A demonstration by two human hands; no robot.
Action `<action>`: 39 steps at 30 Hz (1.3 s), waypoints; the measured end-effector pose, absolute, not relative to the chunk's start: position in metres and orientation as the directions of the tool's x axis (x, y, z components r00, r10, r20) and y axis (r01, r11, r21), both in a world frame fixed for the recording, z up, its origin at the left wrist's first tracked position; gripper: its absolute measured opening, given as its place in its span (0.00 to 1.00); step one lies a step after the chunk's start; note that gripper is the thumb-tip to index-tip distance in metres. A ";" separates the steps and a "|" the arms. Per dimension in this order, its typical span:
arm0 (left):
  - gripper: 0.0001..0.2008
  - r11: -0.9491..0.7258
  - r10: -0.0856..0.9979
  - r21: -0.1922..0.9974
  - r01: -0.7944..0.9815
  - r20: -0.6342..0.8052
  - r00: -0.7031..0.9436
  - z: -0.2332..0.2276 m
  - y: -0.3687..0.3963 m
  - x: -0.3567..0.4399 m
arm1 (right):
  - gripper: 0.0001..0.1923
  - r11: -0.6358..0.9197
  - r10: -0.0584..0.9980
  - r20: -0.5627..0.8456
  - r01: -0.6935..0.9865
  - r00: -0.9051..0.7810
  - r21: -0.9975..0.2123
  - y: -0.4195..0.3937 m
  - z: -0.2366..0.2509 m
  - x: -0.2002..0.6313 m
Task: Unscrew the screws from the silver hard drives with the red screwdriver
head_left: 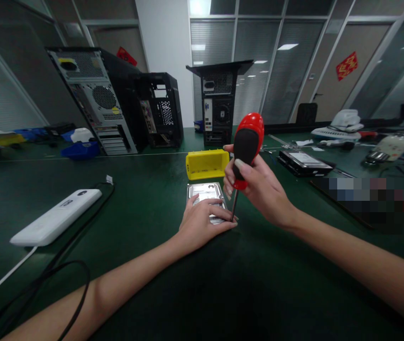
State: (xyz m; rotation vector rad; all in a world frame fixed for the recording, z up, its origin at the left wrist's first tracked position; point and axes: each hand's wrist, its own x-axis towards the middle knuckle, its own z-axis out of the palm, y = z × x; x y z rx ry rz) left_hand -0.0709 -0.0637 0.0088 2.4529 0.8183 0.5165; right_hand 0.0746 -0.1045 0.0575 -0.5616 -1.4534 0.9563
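A silver hard drive (205,190) lies flat on the green table, partly covered by my left hand (201,219). The fingers of that hand spread over the drive and hold it, while the thumb and a fingertip come together at its right near corner, beside the screwdriver's tip. My right hand (255,180) is wrapped around the thick red and black handle of a screwdriver (248,142). Its thin shaft points down, slightly tilted, to the drive's right near edge. The very tip is hidden by the left fingertips.
Just behind the drive stands a yellow bin (207,165). Computer cases (219,106) line the back. On the left lie a white power strip (58,215) and black cables. Another drive (304,161) and a dark flat panel (344,201) lie on the right.
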 end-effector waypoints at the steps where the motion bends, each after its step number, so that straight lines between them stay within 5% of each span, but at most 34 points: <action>1: 0.05 -0.694 0.635 0.566 0.445 0.190 0.749 0.009 -0.064 -0.071 | 0.14 0.534 0.813 0.565 -0.206 -0.142 -0.820 -0.104 0.057 0.075; 15: 0.06 -0.705 0.637 0.538 0.462 0.193 0.747 0.009 -0.064 -0.072 | 0.14 0.554 0.830 0.553 0.000 -0.073 -0.832 -0.101 0.062 0.074; 23: 0.09 -0.742 0.634 0.494 0.453 0.300 0.713 0.001 -0.066 -0.070 | 0.14 0.471 0.848 0.504 -0.201 -0.163 -0.859 -0.091 0.063 0.067; 33: 0.05 -0.723 0.627 0.535 0.437 0.244 0.740 0.005 -0.064 -0.070 | 0.13 0.539 0.837 0.545 -0.100 -0.053 -0.837 -0.088 0.069 0.077; 39: 0.05 -0.725 0.613 0.535 0.433 0.217 0.760 0.008 -0.064 -0.071 | 0.15 0.504 0.840 0.520 -0.135 -0.156 -0.853 -0.090 0.070 0.081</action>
